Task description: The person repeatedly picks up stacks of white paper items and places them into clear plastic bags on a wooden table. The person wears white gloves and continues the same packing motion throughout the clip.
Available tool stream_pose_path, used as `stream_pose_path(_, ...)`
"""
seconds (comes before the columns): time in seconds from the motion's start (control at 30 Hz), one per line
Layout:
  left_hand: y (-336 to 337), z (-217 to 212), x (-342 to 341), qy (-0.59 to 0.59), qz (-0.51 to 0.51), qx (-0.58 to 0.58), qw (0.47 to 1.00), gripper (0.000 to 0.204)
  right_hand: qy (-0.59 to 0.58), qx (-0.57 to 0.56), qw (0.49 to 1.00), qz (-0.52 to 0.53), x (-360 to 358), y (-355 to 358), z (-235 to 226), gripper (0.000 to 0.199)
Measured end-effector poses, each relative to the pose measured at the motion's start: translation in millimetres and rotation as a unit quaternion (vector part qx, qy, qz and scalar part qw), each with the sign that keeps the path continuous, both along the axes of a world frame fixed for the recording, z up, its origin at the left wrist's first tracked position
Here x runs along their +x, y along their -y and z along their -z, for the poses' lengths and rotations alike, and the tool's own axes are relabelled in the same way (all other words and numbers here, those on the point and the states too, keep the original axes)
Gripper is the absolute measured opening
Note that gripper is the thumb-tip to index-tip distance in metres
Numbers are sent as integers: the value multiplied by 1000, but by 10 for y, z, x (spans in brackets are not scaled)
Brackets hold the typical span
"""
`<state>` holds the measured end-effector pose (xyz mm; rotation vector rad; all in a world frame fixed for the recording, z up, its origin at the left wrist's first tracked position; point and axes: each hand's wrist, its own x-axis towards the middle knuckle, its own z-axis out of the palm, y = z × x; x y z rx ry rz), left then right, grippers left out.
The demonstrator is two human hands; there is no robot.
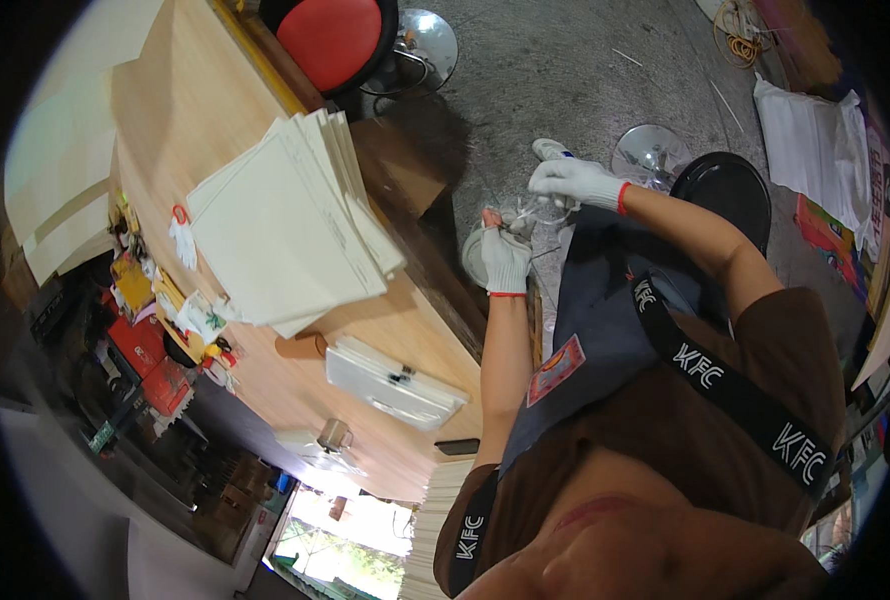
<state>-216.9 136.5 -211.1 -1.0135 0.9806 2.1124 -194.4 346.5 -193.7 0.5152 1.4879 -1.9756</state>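
Both hands wear white knitted gloves with red cuffs. The left hand is closed around a small thing with a reddish tip (too small to tell what it is), held just off the near edge of the wooden worktop, over a round white object on the floor. The right hand is curled, fingers together, pinching thin white cord that runs between the two hands. On the worktop, well apart from the hands, lies a fanned stack of cream paper sheets near its middle, and a smaller white stack at the near edge. A red stool stands by the far edge.
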Motion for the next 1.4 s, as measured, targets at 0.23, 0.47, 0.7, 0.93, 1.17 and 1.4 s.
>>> stream_pose_path(0.23, 86, 826, -664, -346, 316, -550, 691, 25, -3, 180, 979, 99, 454, -781, 945, 33)
stream_pose_path(0.47, 409, 1853, -1564, -241, 124, -761, 589, 39, 131, 184, 969, 102, 1392, -1009, 1657, 25)
stream_pose_path(0.7, 1171, 2389, -1950, 128, 90, -715, 682, 57, 239, 47, 941, 235, 1561, -788, 1685, 17)
stream_pose_path(0.93, 1849, 2662, -2146, 252, 179, -734, 605, 54, 273, -11, 920, 280, 1574, -656, 1461, 20)
stream_pose_path(1.17, 1551, 2409, -1784, 317, 166, -723, 591, 56, 260, -3, 925, 279, 1642, -650, 1475, 19)
stream_pose_path(1.4, 2259, 2930, -1284, 173, 155, -826, 513, 77, 229, 6, 938, 260, 1695, -750, 1344, 20)
